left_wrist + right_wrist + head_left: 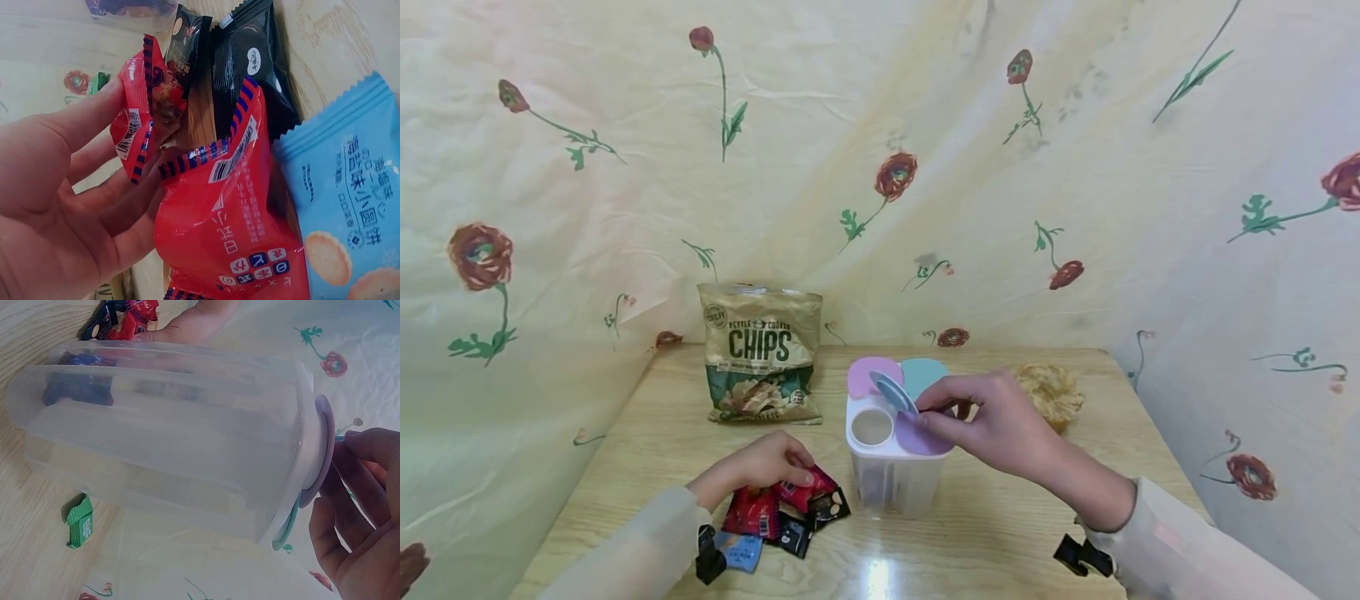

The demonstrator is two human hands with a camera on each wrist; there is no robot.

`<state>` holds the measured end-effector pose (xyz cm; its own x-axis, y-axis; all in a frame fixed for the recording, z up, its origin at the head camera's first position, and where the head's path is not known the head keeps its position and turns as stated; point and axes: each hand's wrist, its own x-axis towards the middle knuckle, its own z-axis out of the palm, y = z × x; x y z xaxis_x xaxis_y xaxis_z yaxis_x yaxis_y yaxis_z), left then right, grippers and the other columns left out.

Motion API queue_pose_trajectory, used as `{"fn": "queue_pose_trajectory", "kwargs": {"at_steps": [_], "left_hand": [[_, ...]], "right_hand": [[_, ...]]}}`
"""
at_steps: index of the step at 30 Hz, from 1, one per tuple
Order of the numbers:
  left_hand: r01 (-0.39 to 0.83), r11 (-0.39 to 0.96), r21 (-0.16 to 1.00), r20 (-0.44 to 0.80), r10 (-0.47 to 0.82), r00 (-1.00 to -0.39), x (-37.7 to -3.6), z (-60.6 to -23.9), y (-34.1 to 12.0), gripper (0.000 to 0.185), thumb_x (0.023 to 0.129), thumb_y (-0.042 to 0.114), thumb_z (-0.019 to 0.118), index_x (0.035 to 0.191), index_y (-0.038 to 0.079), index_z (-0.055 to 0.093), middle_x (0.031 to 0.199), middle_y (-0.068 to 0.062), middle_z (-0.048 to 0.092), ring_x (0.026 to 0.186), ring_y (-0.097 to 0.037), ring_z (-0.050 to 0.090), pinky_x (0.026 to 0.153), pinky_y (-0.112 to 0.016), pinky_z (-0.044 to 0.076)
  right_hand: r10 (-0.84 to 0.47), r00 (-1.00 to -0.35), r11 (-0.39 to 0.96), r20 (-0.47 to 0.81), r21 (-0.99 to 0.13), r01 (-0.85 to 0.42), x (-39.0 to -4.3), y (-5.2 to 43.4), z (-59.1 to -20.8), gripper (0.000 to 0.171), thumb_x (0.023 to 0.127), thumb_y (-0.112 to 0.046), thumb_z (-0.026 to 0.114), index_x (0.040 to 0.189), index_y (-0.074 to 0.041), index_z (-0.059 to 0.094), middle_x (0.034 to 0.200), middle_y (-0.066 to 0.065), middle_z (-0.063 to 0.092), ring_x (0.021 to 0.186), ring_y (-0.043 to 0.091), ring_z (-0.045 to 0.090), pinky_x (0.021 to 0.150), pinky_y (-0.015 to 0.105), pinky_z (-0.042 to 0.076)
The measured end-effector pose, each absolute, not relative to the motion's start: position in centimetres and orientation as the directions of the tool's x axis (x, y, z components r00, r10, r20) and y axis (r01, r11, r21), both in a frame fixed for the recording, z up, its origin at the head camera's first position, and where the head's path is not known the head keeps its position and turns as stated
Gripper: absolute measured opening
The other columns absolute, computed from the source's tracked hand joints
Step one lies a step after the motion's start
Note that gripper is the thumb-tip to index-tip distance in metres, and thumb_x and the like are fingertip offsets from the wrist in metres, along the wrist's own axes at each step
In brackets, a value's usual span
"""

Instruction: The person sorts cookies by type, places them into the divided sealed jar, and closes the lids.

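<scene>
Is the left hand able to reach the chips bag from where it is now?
Probably yes: the chips bag stands behind the left hand with bare table between, though that hand holds red snack packets.

The table (625, 467) stands in a corner of cloth (865, 125), which hangs behind it and at both sides. The chips bag (761, 353) stands upright at the back of the table, left of the middle. The container (891, 467) stands in the middle, in front and to the right of the bag. Behind the container, at the right, lies a round snack (1051, 392). The packets (782, 512) lie in a heap at the front, just left of the container. The left hand (760, 465) rests on the packets. The right hand (1000, 421) is at the container's lid (917, 437), on the right side.
</scene>
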<state>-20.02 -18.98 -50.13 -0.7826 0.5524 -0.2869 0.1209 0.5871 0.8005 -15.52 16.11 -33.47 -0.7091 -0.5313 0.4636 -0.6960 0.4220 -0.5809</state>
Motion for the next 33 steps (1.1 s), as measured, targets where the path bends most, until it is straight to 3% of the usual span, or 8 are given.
{"fn": "queue_pose_trajectory", "kwargs": {"at_steps": [7, 16, 19, 22, 27, 30, 33], "left_hand": [[0.182, 0.570, 0.801, -0.228, 0.573, -0.787, -20.1, -50.1, -19.2, 0.012, 0.092, 0.016, 0.077, 0.098, 0.006, 0.078, 0.090, -0.003, 0.076, 0.081, -0.013, 0.065, 0.075, -0.032, 0.055], [0.142, 0.572, 0.808, -0.231, 0.530, -0.816, -20.2, -50.3, -19.5, 0.008, 0.093, 0.015, 0.075, 0.090, 0.009, 0.078, 0.068, 0.002, 0.063, 0.048, -0.010, 0.050, 0.047, -0.028, 0.044], [0.135, 0.575, 0.807, -0.234, 0.520, -0.821, -20.2, -50.3, -19.5, 0.007, 0.094, 0.014, 0.075, 0.091, 0.008, 0.078, 0.070, 0.000, 0.065, 0.048, -0.011, 0.051, 0.049, -0.029, 0.046], [0.134, 0.596, 0.792, -0.233, 0.498, -0.835, -20.3, -50.2, -19.6, 0.014, 0.090, 0.014, 0.079, 0.101, 0.004, 0.077, 0.086, -0.003, 0.072, 0.063, -0.013, 0.061, 0.062, -0.033, 0.054], [0.088, 0.626, 0.775, -0.258, 0.441, -0.859, -20.4, -49.7, -19.6, 0.049, 0.084, 0.010, 0.084, 0.126, -0.008, 0.067, 0.110, -0.012, 0.073, 0.100, -0.025, 0.068, 0.086, -0.042, 0.057], [0.054, 0.629, 0.775, -0.286, 0.427, -0.858, -20.4, -49.4, -19.4, 0.053, 0.083, 0.008, 0.084, 0.128, -0.013, 0.064, 0.110, -0.016, 0.073, 0.103, -0.030, 0.068, 0.086, -0.045, 0.057], [0.047, 0.656, 0.753, -0.313, 0.421, -0.851, -20.4, -49.2, -19.4, 0.044, 0.084, 0.010, 0.083, 0.120, -0.011, 0.069, 0.109, -0.016, 0.074, 0.101, -0.030, 0.069, 0.086, -0.046, 0.058]], "right_hand": [[-0.527, -0.719, 0.435, 0.453, -0.583, -0.686, -15.4, 16.1, -33.4, 0.014, 0.086, -0.009, 0.083, 0.092, -0.020, 0.080, 0.087, -0.015, 0.076, 0.073, 0.000, 0.068, 0.061, 0.025, 0.055], [-0.525, -0.719, 0.439, 0.455, -0.580, -0.687, -15.5, 16.1, -33.4, 0.014, 0.086, -0.008, 0.083, 0.091, -0.021, 0.080, 0.086, -0.015, 0.076, 0.073, 0.000, 0.068, 0.061, 0.024, 0.055], [-0.525, -0.720, 0.437, 0.454, -0.583, -0.685, -15.5, 16.1, -33.4, 0.014, 0.086, -0.008, 0.082, 0.091, -0.021, 0.079, 0.086, -0.015, 0.076, 0.073, 0.000, 0.068, 0.061, 0.024, 0.055], [-0.524, -0.719, 0.435, 0.457, -0.582, -0.687, -15.6, 16.1, -33.4, 0.014, 0.086, -0.008, 0.082, 0.091, -0.021, 0.080, 0.086, -0.015, 0.076, 0.073, 0.000, 0.068, 0.061, 0.024, 0.055], [-0.524, -0.717, 0.435, 0.460, -0.579, -0.690, -15.6, 16.1, -33.4, 0.014, 0.086, -0.009, 0.083, 0.091, -0.021, 0.080, 0.086, -0.016, 0.076, 0.072, 0.000, 0.068, 0.061, 0.024, 0.054], [-0.525, -0.716, 0.434, 0.459, -0.579, -0.690, -15.6, 16.1, -33.4, 0.014, 0.086, -0.009, 0.082, 0.091, -0.021, 0.080, 0.086, -0.016, 0.076, 0.073, 0.000, 0.068, 0.061, 0.024, 0.054], [-0.524, -0.715, 0.434, 0.462, -0.578, -0.691, -15.7, 16.1, -33.4, 0.014, 0.086, -0.009, 0.082, 0.091, -0.021, 0.080, 0.086, -0.016, 0.076, 0.073, 0.000, 0.068, 0.061, 0.024, 0.054]]}}
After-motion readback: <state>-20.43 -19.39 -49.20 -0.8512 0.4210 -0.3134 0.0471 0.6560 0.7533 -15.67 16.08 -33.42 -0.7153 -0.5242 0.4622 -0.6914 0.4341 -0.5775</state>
